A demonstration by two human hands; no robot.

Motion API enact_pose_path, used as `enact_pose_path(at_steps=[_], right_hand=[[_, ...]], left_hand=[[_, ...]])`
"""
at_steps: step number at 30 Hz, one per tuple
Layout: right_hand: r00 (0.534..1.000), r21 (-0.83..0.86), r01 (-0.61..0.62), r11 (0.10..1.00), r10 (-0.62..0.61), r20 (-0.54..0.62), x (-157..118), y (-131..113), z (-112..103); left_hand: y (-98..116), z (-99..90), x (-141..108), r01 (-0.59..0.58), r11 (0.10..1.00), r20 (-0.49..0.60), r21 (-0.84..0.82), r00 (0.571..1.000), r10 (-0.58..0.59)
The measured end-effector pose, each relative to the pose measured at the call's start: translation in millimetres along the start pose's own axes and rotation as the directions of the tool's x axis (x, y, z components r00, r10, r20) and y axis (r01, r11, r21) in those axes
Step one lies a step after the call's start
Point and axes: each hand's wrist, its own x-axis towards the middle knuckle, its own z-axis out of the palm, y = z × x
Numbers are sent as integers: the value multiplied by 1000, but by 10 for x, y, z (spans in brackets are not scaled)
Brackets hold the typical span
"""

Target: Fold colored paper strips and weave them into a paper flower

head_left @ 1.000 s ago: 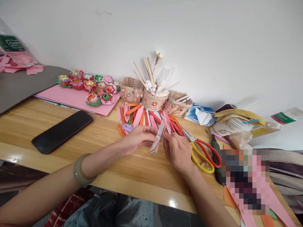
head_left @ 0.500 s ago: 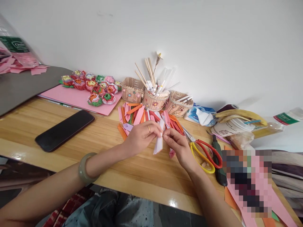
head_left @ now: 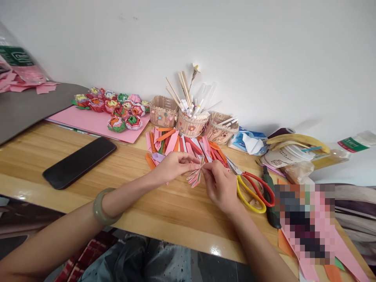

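Between my two hands is a small bundle of folded paper strips [head_left: 194, 177], fanned out at its lower end, with pink, white and green edges. My left hand [head_left: 176, 166], with a ring and a bangle on that arm, pinches the bundle from the left. Thumb and fingers of my right hand [head_left: 219, 182] close on its upper right part. Behind my hands lies a pile of folded paper pieces [head_left: 172, 144] in pink, orange, red and purple. Scissors [head_left: 255, 192] with red and yellow handles rest right of my right hand.
Three decorated baskets [head_left: 192, 124] stand by the wall, the middle one holding sticks. Paper flowers [head_left: 113, 105] sit on a pink sheet [head_left: 88, 121] at the left. A black phone [head_left: 79, 161] lies nearer. At right are a cup [head_left: 289, 156], banana peel [head_left: 299, 140] and tissue pack [head_left: 249, 141].
The paper between my hands has turned from a flat white face to its fanned, layered edges. My right hand has moved slightly left and turned, its fingers more curled.
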Motion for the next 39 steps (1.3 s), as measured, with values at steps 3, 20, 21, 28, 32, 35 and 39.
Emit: enact_pose_path(at_steps=[3,20,21,28,32,35,39], right_hand=[[998,-100,62,993,-64,-8,-8,7,8],[996,-214,64,975,-50,70,-30,43,69],[996,-205,60,977,-45,78,-24,42,70],[991,-208,106,972,-88,96,-41,75,71],[995,-179,85,980,-73,74,-35,81,61],[997,-36,-20,999,23,75,-7,50,40],[971,245,-218,945,186,148,38,7,14]], left_hand=[[-1,-24,-6,124,992,87,-34,989,-120],[-34,38,-10,60,943,0,-326,998,-63],[-37,37,-5,47,951,-18,-306,998,-55],[-100,0,30,144,934,-4,-327,988,-153],[-107,-17,45,125,930,9,-345,991,-130],[-99,-22,43,70,955,29,-287,997,-65],[-113,4,17,-95,989,-6,-117,995,95]])
